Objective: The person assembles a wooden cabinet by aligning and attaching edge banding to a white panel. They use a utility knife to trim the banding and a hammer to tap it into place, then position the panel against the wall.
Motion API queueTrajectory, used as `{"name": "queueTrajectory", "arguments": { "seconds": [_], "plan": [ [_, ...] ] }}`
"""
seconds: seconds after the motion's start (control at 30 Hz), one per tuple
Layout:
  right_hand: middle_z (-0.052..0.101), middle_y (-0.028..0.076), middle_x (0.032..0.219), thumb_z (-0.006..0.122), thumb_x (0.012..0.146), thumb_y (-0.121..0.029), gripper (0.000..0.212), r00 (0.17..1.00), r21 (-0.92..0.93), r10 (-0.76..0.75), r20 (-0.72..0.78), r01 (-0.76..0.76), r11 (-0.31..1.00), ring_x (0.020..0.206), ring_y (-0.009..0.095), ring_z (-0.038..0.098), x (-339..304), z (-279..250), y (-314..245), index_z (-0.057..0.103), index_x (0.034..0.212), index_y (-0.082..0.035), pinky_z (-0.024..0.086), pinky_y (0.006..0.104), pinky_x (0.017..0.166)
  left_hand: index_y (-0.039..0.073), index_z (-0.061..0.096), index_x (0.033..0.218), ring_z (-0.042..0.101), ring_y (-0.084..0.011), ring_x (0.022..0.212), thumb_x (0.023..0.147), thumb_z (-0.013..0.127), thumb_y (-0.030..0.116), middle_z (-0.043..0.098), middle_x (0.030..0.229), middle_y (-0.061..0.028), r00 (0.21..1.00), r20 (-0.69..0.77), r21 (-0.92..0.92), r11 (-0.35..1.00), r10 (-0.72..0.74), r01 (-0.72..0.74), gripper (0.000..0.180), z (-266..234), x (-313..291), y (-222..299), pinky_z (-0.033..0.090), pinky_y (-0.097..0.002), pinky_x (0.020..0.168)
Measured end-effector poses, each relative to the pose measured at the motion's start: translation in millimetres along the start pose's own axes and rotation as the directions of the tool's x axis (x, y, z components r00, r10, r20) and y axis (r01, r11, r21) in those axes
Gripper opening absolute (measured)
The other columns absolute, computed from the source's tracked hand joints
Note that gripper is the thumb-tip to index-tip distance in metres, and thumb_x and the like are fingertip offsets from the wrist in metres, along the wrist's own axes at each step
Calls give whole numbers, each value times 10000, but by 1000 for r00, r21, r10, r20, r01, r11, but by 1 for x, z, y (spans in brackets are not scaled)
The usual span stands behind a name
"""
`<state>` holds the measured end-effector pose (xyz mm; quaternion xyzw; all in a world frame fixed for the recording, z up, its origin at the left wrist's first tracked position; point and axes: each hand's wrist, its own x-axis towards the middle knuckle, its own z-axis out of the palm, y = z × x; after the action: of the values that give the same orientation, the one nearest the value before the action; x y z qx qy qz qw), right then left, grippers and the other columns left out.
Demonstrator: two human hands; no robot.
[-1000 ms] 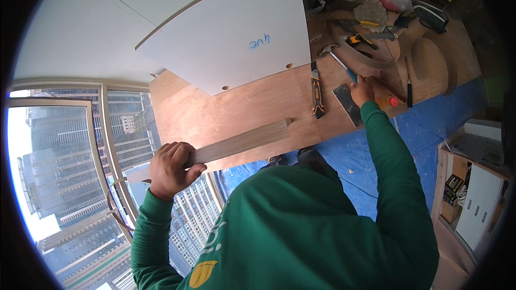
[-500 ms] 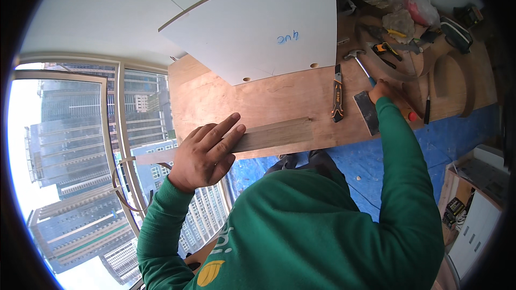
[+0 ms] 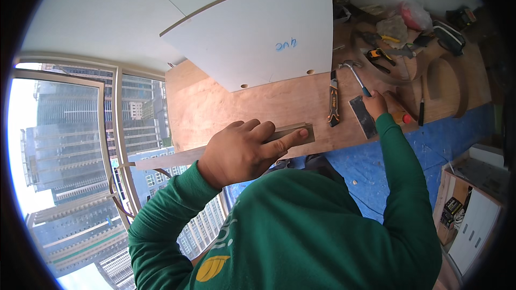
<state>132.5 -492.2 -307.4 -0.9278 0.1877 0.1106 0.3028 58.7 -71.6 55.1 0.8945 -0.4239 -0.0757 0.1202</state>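
Note:
A long, narrow wood-grain strip [image 3: 166, 160] runs along the near edge of the plywood bench, its left part jutting past the bench end. My left hand [image 3: 242, 147] lies over it, fingers bent around the far side and thumb stretched along the top near the right end. The hand hides the strip's middle. My right hand [image 3: 376, 105] is closed around the teal handle of a claw hammer [image 3: 359, 78], whose metal head points away from me. Just left of that hand a dark rectangular block [image 3: 362, 118] lies on the bench. An orange-and-black utility knife [image 3: 334, 102] sits between my hands.
A large white panel [image 3: 258, 37] with two round holes covers the back of the plywood bench [image 3: 204, 96]. Curled edge-banding [image 3: 462, 86], pliers [image 3: 379, 59] and other tools crowd the right side. A blue sheet [image 3: 365, 172] covers the floor; a window [image 3: 70, 145] stands left.
My left hand has slid right along the strip, and its fingers have gone from stretched out to bent around it. My right hand has shifted slightly nearer, with the hammer still at it.

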Motion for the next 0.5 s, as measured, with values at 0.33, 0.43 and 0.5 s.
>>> {"name": "queueTrajectory", "arguments": {
  "seconds": [0.33, 0.43, 0.5],
  "plan": [
    [568, 30, 722, 680, 1050, -246, 222, 999, 692, -46, -11, 41, 721, 616, 123, 576, -155, -84, -71, 628, 1046, -30, 464, 315, 574, 219, 648, 1470, 714, -252, 835, 906, 755, 184, 681, 1084, -67, 961, -263, 31, 996, 89, -84, 575, 7, -7, -8, 598, -392, 713],
    [528, -16, 727, 664, 1076, -234, 210, 986, 824, -167, -8, 101, 557, 595, 62, 525, -209, -125, -121, 585, 1133, -48, 427, 252, 538, 111, 710, 1363, 744, -262, 869, 862, 782, 85, 714, 1171, -116, 939, -316, 5, 990, 133, -138, 507, 8, -15, -10, 621, -390, 738],
    [549, -9, 759, 639, 1095, -238, 259, 973, 798, -232, 9, 133, 588, 605, 74, 523, -237, -153, -154, 556, 1230, -34, 435, 235, 543, 75, 730, 1327, 751, -268, 870, 836, 796, 40, 722, 1192, -135, 931, -336, -30, 986, 146, -165, 497, 9, -22, -8, 630, -390, 743]
  ]
}}
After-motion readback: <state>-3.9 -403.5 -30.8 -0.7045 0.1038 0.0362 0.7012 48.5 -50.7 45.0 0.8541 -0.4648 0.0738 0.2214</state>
